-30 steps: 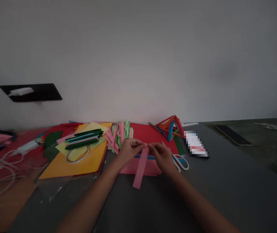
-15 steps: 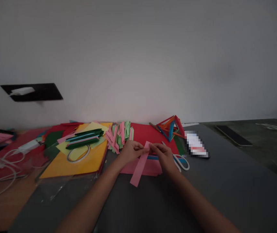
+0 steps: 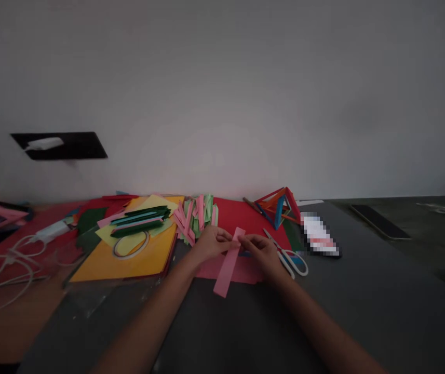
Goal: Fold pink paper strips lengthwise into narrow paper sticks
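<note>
A pink paper strip (image 3: 228, 270) slants between my hands, its lower end toward me. My left hand (image 3: 211, 244) pinches its left edge near the upper end. From the right, my right hand (image 3: 260, 252) grips the same strip with thumb and fingertips. Beneath the hands lie a pink paper sheet (image 3: 210, 271) and, behind it, a red sheet (image 3: 233, 213). Scissors with white handles (image 3: 298, 262) rest just right of my right hand. A heap of pink and green paper strips (image 3: 197, 215) lies beyond my left hand.
Left, a yellow paper stack (image 3: 129, 270) carries dark green folded strips (image 3: 140, 221) and a tape roll (image 3: 146, 249). A paper-strip frame (image 3: 284, 208) stands at the back right, beside a lit phone (image 3: 321, 236). White cables (image 3: 23, 265) tangle far left; a dark flat device (image 3: 380, 221) lies far right.
The camera view has shifted slightly, so the scene sits a little farther right. Both hands keep their hold on the pink strip, with only slight finger movement.
</note>
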{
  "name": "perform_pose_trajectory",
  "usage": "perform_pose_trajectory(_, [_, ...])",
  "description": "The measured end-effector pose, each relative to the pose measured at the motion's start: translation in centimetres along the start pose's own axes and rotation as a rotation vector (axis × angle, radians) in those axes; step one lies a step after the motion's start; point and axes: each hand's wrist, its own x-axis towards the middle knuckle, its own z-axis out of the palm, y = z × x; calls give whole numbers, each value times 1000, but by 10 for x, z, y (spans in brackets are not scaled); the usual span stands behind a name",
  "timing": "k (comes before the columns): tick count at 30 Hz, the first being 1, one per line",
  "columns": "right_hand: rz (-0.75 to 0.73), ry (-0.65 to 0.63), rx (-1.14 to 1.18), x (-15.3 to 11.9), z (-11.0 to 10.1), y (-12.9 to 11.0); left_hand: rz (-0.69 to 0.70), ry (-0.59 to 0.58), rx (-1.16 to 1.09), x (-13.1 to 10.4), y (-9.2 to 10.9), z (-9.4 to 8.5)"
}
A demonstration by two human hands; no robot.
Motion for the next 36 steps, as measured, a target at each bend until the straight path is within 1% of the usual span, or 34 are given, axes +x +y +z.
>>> perform_pose_trajectory(4, [-5,67,-17,-2,2,4,-29,-89,-2,0,-4,-3])
perform_pose_trajectory(6, [-9,81,-19,-3,5,5,-24,-107,8,1,-6,-6])
perform_pose_trajectory(10, [0,69,-6,3,15,6,17,-74,-25,4,-13,-15])
perform_pose_trajectory(12, [-10,85,-5,11,22,8,61,-29,10,7,-16,-20])
perform_pose_trajectory(17, [-55,229,42,28,40,13,70,52,124,7,-15,-31])
perform_pose_trajectory(19, [-47,221,76,28,45,14,88,100,140,6,-12,-31])
perform_pose_trajectory(22, [-48,170,102,26,46,16,103,165,186,5,-9,-29])
perform_pose_trajectory(24, [-57,173,93,25,45,18,88,163,216,5,-9,-28])
perform_pose_trajectory(27, [-38,183,102,25,43,19,76,138,202,7,-13,-27])
perform_pose_trajectory(33, [10,142,200,29,45,18,52,174,101,12,-17,-32])
perform_pose_trajectory(36, [4,171,203,30,44,19,40,127,-4,12,-16,-30])
